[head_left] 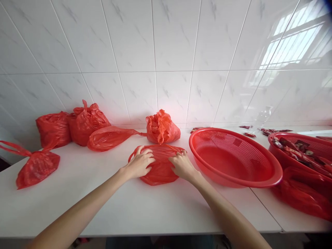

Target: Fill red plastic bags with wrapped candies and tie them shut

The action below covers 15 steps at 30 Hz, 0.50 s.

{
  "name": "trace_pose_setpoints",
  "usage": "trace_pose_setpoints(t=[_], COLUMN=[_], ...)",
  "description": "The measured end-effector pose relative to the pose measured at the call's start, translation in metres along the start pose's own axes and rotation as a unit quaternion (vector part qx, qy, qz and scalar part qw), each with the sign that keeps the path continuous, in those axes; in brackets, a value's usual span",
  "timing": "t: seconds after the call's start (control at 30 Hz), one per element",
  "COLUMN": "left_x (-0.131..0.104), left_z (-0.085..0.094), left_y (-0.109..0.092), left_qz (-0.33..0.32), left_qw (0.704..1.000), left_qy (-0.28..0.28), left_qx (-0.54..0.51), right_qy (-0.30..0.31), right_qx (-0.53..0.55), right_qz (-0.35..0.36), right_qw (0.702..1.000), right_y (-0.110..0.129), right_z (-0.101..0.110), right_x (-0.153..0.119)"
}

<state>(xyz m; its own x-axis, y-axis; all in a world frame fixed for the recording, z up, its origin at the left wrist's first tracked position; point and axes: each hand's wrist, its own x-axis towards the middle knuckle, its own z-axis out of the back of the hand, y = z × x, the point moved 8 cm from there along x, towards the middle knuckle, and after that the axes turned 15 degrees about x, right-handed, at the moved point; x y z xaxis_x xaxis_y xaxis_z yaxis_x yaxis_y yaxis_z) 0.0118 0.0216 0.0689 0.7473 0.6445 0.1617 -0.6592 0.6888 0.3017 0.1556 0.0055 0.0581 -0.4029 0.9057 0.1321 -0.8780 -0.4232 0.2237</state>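
A red plastic bag [162, 167] lies on the white table in front of me, held from both sides. My left hand [140, 162] has its fingers curled on the bag's left edge. On the opposite edge, my right hand [183, 164] grips the film with bent fingers. What lies inside the bag, if anything, I cannot make out. Just behind it stands a filled red bag [163, 128] with its top bunched up. To the right of my right hand is a red perforated basket [233, 157], with nothing seen in it.
Two full red bags [88, 122] lean by the tiled wall at left, near a limp red bag [111, 138]. A tied bag [38, 167] sits at far left. Another basket [275, 141] at right holds small packets [303, 152]; a clear bottle [263, 117] stands behind.
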Motion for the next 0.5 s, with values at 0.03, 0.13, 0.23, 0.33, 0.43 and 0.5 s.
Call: trace_pose_setpoints(t=[0.03, 0.13, 0.23, 0.33, 0.43, 0.5], left_x=[-0.001, -0.004, -0.005, -0.001, 0.005, 0.008], left_z=[-0.006, -0.029, -0.048, -0.056, -0.043, -0.023], left_y=[0.003, 0.016, 0.027, 0.032, 0.026, 0.012], left_qz=[0.01, 0.057, 0.094, 0.108, 0.106, 0.103], left_qw=[1.0, 0.991, 0.981, 0.979, 0.989, 0.992], left_qy=[0.027, 0.116, 0.158, 0.149, 0.068, -0.029], left_qx=[0.005, -0.015, -0.063, -0.087, -0.075, -0.063], right_qy=[0.004, 0.016, 0.018, 0.014, 0.006, -0.001], right_qx=[0.0, 0.001, 0.004, 0.007, 0.014, 0.021], right_qz=[-0.002, -0.021, -0.04, -0.052, -0.063, -0.068], right_qw=[1.0, 1.0, 0.999, 0.999, 0.998, 0.997], right_y=[-0.001, -0.008, -0.016, -0.022, -0.026, -0.028], right_z=[-0.002, -0.008, -0.013, -0.013, -0.01, -0.008], right_x=[0.0, -0.001, 0.001, 0.003, 0.004, 0.004])
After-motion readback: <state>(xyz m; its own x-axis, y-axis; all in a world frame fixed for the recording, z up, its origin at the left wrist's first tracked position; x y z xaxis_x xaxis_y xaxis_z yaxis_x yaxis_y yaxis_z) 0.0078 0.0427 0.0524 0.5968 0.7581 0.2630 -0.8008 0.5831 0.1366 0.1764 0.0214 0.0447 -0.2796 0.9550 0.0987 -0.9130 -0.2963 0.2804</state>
